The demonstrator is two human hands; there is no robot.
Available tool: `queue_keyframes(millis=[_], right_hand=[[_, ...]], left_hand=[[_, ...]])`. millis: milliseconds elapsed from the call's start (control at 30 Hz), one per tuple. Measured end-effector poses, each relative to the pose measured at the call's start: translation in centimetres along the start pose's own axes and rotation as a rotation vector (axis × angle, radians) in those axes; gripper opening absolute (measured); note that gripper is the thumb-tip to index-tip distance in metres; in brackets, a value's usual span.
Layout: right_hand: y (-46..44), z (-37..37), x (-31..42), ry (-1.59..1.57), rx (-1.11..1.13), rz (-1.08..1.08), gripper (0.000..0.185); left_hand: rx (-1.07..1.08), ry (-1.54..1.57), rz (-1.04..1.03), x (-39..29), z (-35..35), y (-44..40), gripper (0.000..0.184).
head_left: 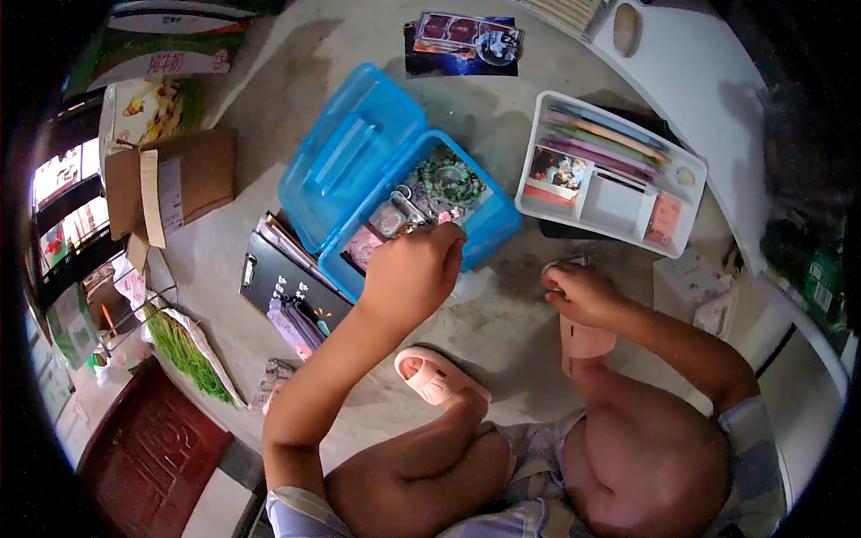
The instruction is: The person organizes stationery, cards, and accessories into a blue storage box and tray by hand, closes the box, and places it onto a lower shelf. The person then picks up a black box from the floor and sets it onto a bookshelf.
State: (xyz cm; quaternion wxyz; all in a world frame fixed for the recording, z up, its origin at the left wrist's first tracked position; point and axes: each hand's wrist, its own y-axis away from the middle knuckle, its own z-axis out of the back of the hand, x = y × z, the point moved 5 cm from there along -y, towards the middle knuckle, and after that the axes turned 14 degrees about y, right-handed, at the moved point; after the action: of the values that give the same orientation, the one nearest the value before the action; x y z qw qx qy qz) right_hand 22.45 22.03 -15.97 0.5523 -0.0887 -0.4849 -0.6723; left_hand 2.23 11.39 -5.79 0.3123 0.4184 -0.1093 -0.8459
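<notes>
A blue plastic box (489, 235) stands on the floor with its blue lid (359, 117) swung back. Inside lie a green leafy garland (448, 179), a silvery keyring-like item (401, 208) and pink packets (363, 244). Over the box's near side, my left hand (413, 273) is closed, its fingertips bent down; whatever they grip is hidden. My right hand (583, 294) is held above the right slipper (587, 341), fingers curled at a small, shiny greyish thing too unclear to name.
A white divided tray (583, 220) with pens and cards lies at right. Pictures and cards (462, 45) lie at the back. Left of the box are a black clipboard (287, 287) and a purple bundle (296, 325). A cardboard box (197, 175) and green stalks (188, 350) stand farther left.
</notes>
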Motion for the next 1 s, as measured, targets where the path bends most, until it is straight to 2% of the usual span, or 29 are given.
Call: queue_keyframes(millis=[233,433,533,633,1000], right_hand=[[-0.1,-0.5,-0.6,0.029,0.009,-0.006,0.023],[-0.3,0.3,-0.2,0.057,0.088,-0.059,0.021],[-0.3,0.1,-0.3,0.057,0.094,-0.069,0.021],[-0.3,-0.1,-0.3,0.064,0.083,-0.066,0.021],[-0.4,-0.5,-0.2,0.050,0.061,-0.045,0.023]], left_hand=[[-0.026,0.083,-0.044,-0.4,0.0,-0.6,0.012],[0.070,0.044,0.119,2.1,-1.3,-1.2,0.015],[0.007,-0.010,0.013,2.5,-2.1,-0.6,0.013],[0.024,-0.086,0.011,2.6,-2.5,-0.4,0.011],[-0.113,0.034,-0.097,0.8,-0.7,-1.4,0.010]])
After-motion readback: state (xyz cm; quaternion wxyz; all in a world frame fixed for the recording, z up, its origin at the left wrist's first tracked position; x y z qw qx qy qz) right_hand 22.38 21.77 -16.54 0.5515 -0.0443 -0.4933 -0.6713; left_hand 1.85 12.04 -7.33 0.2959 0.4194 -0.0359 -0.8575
